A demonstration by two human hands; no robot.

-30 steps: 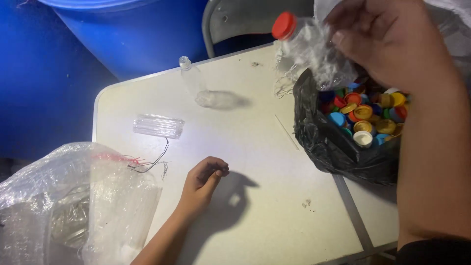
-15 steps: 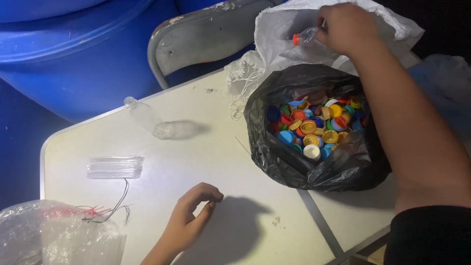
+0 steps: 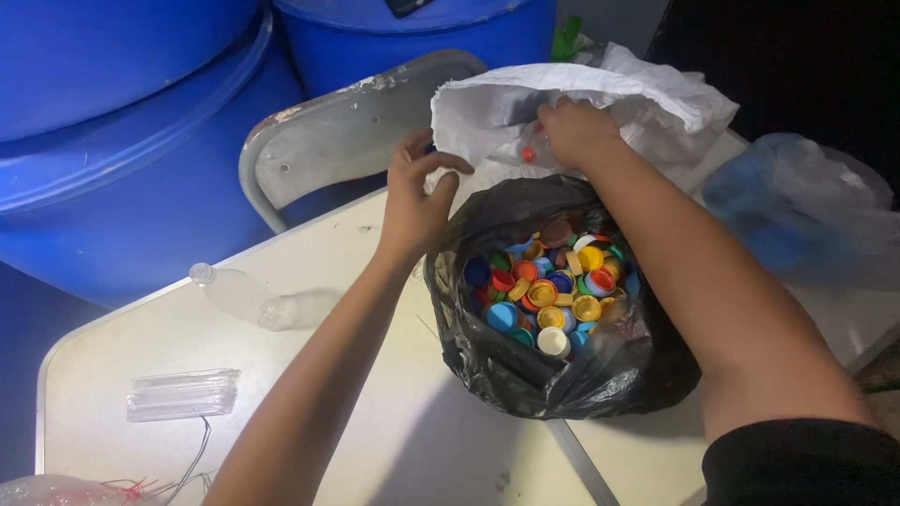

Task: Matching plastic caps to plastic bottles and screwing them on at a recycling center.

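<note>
I see my right hand (image 3: 574,131) inside the white bag (image 3: 600,103), behind the black bag (image 3: 562,365), fingers closed on a red-capped bottle (image 3: 528,153). My left hand (image 3: 417,201) pinches the white bag's rim.

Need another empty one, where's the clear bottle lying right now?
The clear bottle lies on the table's left side, left of the left hand.
</note>
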